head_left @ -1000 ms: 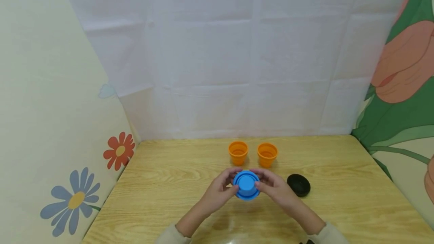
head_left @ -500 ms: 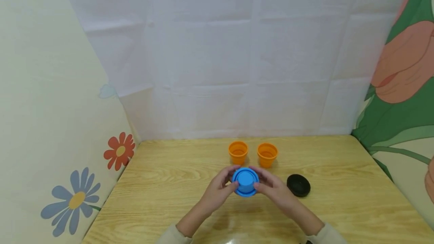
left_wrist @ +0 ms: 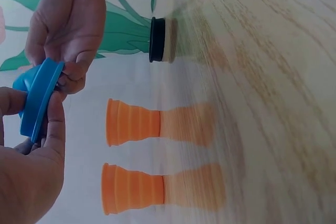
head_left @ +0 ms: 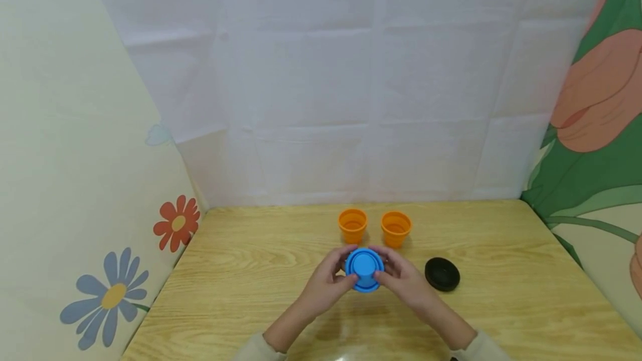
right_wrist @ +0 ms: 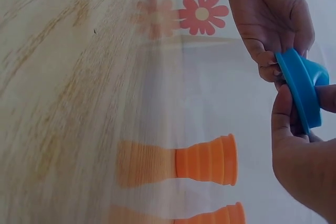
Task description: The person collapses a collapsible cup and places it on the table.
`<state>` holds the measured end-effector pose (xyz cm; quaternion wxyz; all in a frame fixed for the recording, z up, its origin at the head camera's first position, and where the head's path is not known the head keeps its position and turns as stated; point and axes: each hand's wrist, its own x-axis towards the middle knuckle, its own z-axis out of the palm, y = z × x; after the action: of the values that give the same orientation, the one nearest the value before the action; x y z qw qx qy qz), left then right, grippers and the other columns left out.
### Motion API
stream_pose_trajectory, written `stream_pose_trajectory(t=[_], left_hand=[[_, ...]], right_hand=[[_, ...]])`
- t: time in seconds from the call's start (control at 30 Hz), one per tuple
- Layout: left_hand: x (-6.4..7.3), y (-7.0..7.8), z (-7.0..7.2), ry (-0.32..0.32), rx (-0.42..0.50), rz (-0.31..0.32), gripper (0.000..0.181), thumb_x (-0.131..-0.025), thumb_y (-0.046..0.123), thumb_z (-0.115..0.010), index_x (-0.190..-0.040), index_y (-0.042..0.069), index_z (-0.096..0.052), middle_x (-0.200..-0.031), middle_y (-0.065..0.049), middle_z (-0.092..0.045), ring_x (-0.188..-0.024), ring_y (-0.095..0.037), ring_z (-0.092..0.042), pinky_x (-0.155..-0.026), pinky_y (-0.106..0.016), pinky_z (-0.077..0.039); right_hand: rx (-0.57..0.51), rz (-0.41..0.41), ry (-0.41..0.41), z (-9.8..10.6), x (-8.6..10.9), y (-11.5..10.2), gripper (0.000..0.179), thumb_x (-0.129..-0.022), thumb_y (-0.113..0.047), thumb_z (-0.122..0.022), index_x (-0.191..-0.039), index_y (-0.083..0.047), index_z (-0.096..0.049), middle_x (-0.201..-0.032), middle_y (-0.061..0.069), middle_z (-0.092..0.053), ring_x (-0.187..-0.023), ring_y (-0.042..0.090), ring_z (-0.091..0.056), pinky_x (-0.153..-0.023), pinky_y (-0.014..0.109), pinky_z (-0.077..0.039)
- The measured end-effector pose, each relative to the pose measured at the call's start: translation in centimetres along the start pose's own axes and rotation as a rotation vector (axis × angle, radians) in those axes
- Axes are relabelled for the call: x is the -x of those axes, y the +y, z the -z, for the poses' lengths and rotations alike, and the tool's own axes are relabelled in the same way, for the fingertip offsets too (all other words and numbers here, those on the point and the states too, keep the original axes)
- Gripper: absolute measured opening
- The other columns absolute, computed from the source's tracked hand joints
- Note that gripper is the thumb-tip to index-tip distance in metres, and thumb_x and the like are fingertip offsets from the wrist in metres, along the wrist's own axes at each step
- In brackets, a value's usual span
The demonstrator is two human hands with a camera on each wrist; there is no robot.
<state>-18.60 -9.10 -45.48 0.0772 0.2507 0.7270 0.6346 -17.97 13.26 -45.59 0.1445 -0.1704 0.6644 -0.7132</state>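
"One blue cup (head_left: 364,266); grip?"

"Left hand (head_left: 325,281) and right hand (head_left: 407,280) pinch its rim from opposite sides, fingers curled."

"Clearance?"

"Held above the table (head_left: 251,288), gap beneath. Orange cups (head_left: 353,233) upright toward far edge; black dish (head_left: 442,274) well in from right edge."

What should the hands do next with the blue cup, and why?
Perhaps the left hand and right hand should ease the blue cup farther open: its middle bulges only partway out, while the orange cups stand taller.
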Motion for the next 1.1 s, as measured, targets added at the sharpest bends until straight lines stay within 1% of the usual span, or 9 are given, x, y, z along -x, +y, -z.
stream_pose_trajectory(t=[0.1, 0.23, 0.4, 0.5, 0.6, 0.7, 0.8, 0.93, 1.1], left_hand=[[0.0, 0.2, -0.1, 0.005, -0.004, 0.019, 0.054, -0.098, 0.0, -0.062, -0.148, -0.002, -0.041, -0.128, -0.021, -0.052, -0.103, -0.019, -0.055, -0.084, -0.024, -0.058], [0.2, 0.6, 0.1, 0.01, 0.022, 0.065, 0.05, -0.097, -0.001, -0.055, -0.145, -0.003, -0.042, -0.124, -0.019, -0.055, -0.102, -0.02, -0.057, -0.082, -0.027, -0.059], [0.1, 1.0, 0.4, -0.002, 0.054, 0.13, 0.037, -0.107, 0.017, -0.049, -0.136, -0.005, -0.048, -0.108, -0.014, -0.058, -0.089, -0.018, -0.063, -0.075, -0.034, -0.062], [0.1, 0.9, 0.6, -0.03, 0.017, 0.18, 0.038, -0.108, 0.028, -0.05, -0.131, -0.001, -0.055, -0.104, -0.009, -0.061, -0.086, -0.016, -0.064, -0.071, -0.032, -0.061], [0.1, 0.8, 0.6, -0.057, -0.025, 0.217, 0.036, -0.107, 0.031, -0.053, -0.127, 0.002, -0.059, -0.104, -0.007, -0.063, -0.086, -0.015, -0.064, -0.071, -0.03, -0.061], [0.1, 0.6, 0.6, -0.037, -0.04, 0.214, 0.036, -0.107, 0.03, -0.053, -0.126, 0.001, -0.058, -0.103, -0.008, -0.062, -0.086, -0.016, -0.064, -0.072, -0.03, -0.061], [0.0, 0.4, 0.5, 0.039, -0.02, 0.181, 0.037, -0.107, 0.028, -0.052, -0.127, -0.003, -0.054, -0.107, -0.012, -0.061, -0.088, -0.017, -0.065, -0.073, -0.031, -0.062], [0.0, 0.4, 0.3, 0.133, 0.034, 0.137, 0.037, -0.109, 0.025, -0.048, -0.128, -0.006, -0.049, -0.11, -0.014, -0.056, -0.092, -0.017, -0.062, -0.076, -0.033, -0.062], [0.1, 0.5, 0.2, 0.099, 0.08, 0.126, 0.034, -0.108, 0.018, -0.048, -0.133, -0.005, -0.044, -0.106, -0.012, -0.049, -0.093, -0.016, -0.059, -0.08, -0.039, -0.062]], right_hand=[[0.007, 0.004, 0.01, 0.0, 0.0, 0.0, 0.061, -0.102, -0.017, -0.062, -0.153, 0.002, -0.035, -0.145, 0.026, -0.049, -0.127, 0.026, -0.055, -0.099, 0.029, -0.054], [0.018, 0.012, -0.014, 0.2, 0.0, -0.1, 0.061, -0.102, -0.016, -0.062, -0.152, 0.004, -0.034, -0.14, 0.025, -0.052, -0.122, 0.019, -0.058, -0.098, 0.028, -0.054], [0.072, -0.007, -0.113, 1.0, 0.2, -0.5, 0.055, -0.104, -0.019, -0.06, -0.15, 0.003, -0.04, -0.14, 0.021, -0.054, -0.12, 0.017, -0.059, -0.098, 0.029, -0.053], [0.125, -0.014, -0.185, 1.4, 0.2, -0.5, 0.048, -0.105, -0.021, -0.058, -0.147, -0.001, -0.047, -0.144, 0.019, -0.053, -0.123, 0.022, -0.057, -0.099, 0.03, -0.053], [0.166, -0.026, -0.203, 1.5, 0.1, -0.4, 0.047, -0.105, -0.023, -0.057, -0.147, -0.004, -0.05, -0.142, 0.019, -0.054, -0.121, 0.027, -0.054, -0.097, 0.03, -0.053], [0.175, -0.052, -0.141, 1.6, 0.1, -0.1, 0.05, -0.105, -0.028, -0.058, -0.148, -0.004, -0.048, -0.139, 0.017, -0.055, -0.118, 0.026, -0.054, -0.096, 0.031, -0.053], [0.115, -0.055, -0.083, 1.5, 0.0, 0.3, 0.052, -0.105, -0.028, -0.057, -0.149, -0.002, -0.044, -0.139, 0.018, -0.054, -0.117, 0.024, -0.058, -0.097, 0.038, -0.055], [0.011, 0.0, -0.102, 1.3, 0.0, 0.8, 0.052, -0.105, -0.017, -0.056, -0.15, 0.003, -0.039, -0.138, 0.022, -0.053, -0.114, 0.024, -0.064, -0.097, 0.043, -0.056], [-0.007, 0.028, -0.1, 1.0, 0.0, 0.9, 0.061, -0.101, -0.015, -0.063, -0.151, 0.004, -0.035, -0.135, 0.018, -0.056, -0.113, 0.017, -0.064, -0.095, 0.036, -0.057]])
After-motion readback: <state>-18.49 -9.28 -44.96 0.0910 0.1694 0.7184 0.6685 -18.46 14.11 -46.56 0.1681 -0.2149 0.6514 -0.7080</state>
